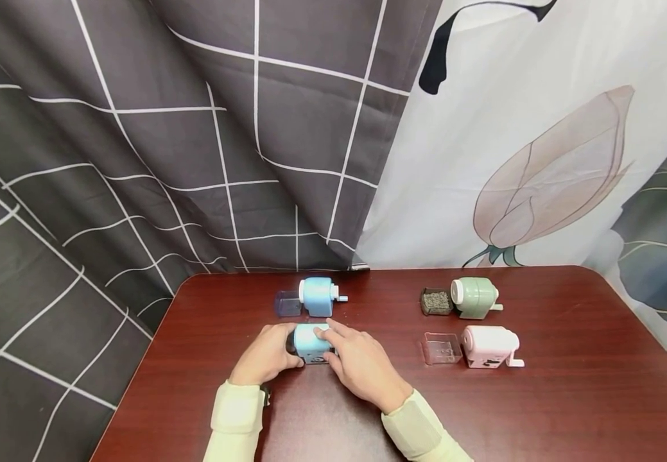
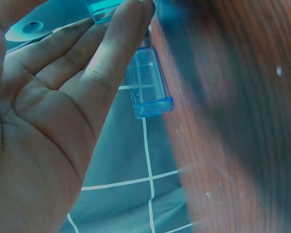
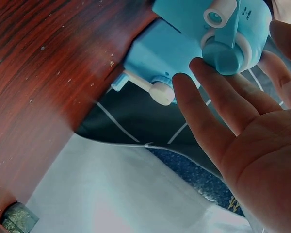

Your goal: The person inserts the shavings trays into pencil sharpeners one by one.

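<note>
A blue crank pencil sharpener (image 1: pixel 311 343) is between my two hands. My left hand (image 1: pixel 265 354) grips its dark-ended left side, thumb toward the near side and fingers behind. In the left wrist view, those fingers reach to a clear teal part (image 2: pixel 103 10) at the top edge. My right hand (image 1: pixel 363 367) holds the sharpener's right side, index finger over the top and thumb at the near face. The right wrist view shows the sharpener's crank (image 3: pixel 225 29) close to the outstretched lower fingers. Behind it stands another blue sharpener (image 1: pixel 317 296).
Left of the rear blue sharpener lies a clear blue drawer (image 1: pixel 288 304). Toward the right stand a green sharpener (image 1: pixel 475 298) beside a drawer of shavings (image 1: pixel 436 301), and a pink sharpener (image 1: pixel 489 346) beside a clear pink drawer (image 1: pixel 441 348). Curtains (image 1: pixel 287 128) hang behind the table (image 1: pixel 576 398).
</note>
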A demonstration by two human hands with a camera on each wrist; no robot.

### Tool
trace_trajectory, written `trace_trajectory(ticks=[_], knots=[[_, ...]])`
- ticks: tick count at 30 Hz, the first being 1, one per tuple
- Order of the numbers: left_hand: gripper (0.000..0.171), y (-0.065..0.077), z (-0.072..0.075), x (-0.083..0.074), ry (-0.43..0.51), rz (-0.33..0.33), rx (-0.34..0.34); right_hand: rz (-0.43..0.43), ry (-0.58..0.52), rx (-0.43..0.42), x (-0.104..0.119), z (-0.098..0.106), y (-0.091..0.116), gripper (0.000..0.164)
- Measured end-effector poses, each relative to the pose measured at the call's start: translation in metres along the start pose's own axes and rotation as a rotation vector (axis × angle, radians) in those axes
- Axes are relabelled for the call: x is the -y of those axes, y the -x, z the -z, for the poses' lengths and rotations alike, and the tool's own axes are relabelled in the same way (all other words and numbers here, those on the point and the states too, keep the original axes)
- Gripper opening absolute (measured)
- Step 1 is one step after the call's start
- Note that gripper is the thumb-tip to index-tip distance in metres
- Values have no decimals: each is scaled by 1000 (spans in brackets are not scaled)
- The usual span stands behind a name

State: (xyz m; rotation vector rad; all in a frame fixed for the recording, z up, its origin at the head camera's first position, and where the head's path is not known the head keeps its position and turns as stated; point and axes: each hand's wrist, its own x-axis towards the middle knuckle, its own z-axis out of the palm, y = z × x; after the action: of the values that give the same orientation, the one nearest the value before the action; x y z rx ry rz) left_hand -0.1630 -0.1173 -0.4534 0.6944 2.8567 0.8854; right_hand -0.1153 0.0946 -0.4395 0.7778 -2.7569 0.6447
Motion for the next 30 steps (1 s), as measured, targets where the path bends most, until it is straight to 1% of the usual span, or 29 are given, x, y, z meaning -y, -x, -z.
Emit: trace_trajectory(ticks=[6, 13, 18, 30], knots=[[46, -1, 0, -2, -10, -9, -10, -6, -1, 0, 0, 1, 0, 39], [47, -2, 0, -1, -26, -7, 3, -9, -3, 0, 0, 0, 0, 39], [48, -2, -1, -1, -10, 3, 1, -13, 0, -1, 1, 1, 0, 39], [53, 0, -1, 0, 32, -5, -11, -9, -6, -3, 1, 1, 0, 38]])
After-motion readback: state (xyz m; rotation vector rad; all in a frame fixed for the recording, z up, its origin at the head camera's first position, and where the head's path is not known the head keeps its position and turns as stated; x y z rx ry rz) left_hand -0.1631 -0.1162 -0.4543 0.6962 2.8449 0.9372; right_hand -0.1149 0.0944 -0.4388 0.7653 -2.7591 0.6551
